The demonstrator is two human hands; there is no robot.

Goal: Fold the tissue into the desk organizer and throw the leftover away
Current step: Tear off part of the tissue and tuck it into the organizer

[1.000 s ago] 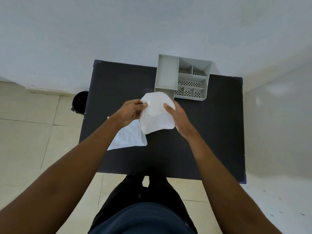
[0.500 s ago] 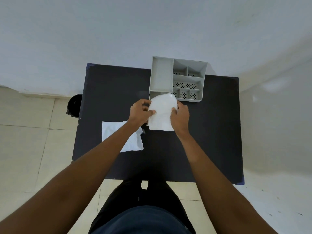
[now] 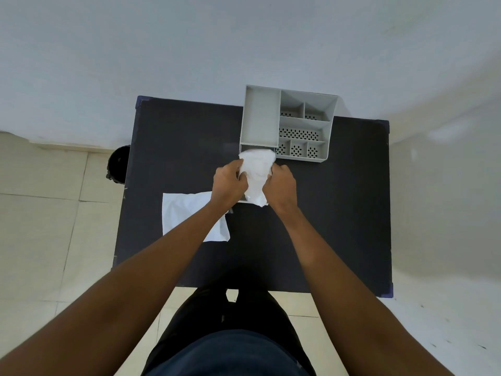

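Note:
A white tissue (image 3: 257, 173) is bunched between both hands, just in front of the grey desk organizer (image 3: 261, 118) at the table's far edge. My left hand (image 3: 229, 184) grips its left side and my right hand (image 3: 280, 185) grips its right side. The tissue's top reaches the organizer's near left compartment; its lower end hangs toward the table. A second white tissue (image 3: 187, 215) lies flat on the black table (image 3: 339, 213) to the left, partly hidden by my left forearm.
A black bin (image 3: 117, 164) stands on the tiled floor beside the table's left edge. The organizer has several small perforated compartments on its right side. A pale wall runs behind the table. My legs stand at the near edge.
Both hands have moved forward toward the organizer and closer together. The tissue, a broad rounded sheet before, is now squeezed into a narrow bunch at the organizer's near end.

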